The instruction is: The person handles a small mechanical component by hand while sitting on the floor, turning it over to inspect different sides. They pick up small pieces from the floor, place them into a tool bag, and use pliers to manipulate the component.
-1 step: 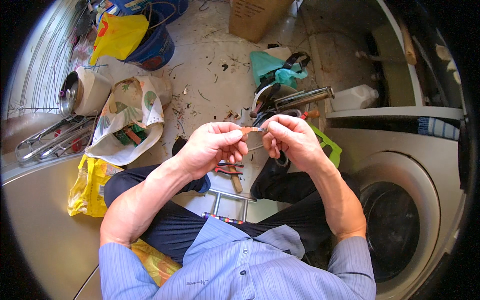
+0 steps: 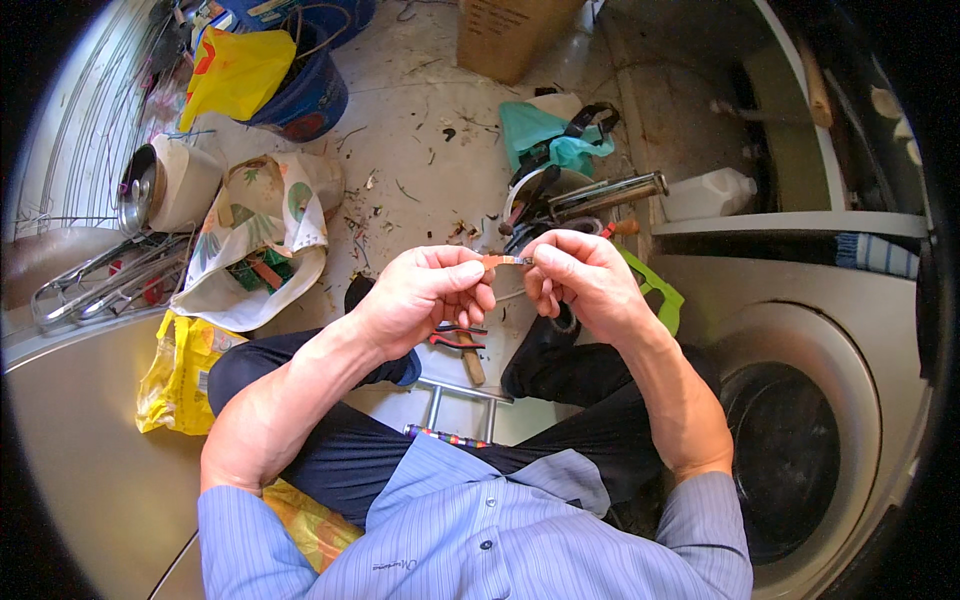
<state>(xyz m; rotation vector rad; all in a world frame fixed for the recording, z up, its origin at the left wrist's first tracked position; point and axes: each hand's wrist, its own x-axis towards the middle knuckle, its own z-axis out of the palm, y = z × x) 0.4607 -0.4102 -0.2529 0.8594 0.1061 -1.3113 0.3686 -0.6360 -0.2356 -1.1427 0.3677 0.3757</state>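
A small, thin orange piece with a pale, silvery end [image 2: 503, 261] stretches between my two hands above the floor. My left hand [image 2: 440, 285] pinches its orange end between thumb and fingers. The other end is gripped in the thumb and forefinger of my right hand [image 2: 575, 275], where a dark bit shows at the tips. The fingertips hide part of the piece, and its exact kind is too small to make out. Just below my left hand lie pliers with red and black handles [image 2: 458, 342], beside a wooden handle [image 2: 470, 365].
To the left, an open white bag [image 2: 290, 295] holds green board scraps, near a yellow bag [image 2: 178, 375] and metal racks [image 2: 95, 285]. Blue buckets [image 2: 315, 105] stand farther back. On the right are a teal bag [image 2: 525, 130], a white jug [image 2: 710, 195] and a front-loading washer [image 2: 850, 340]. Debris litters the floor.
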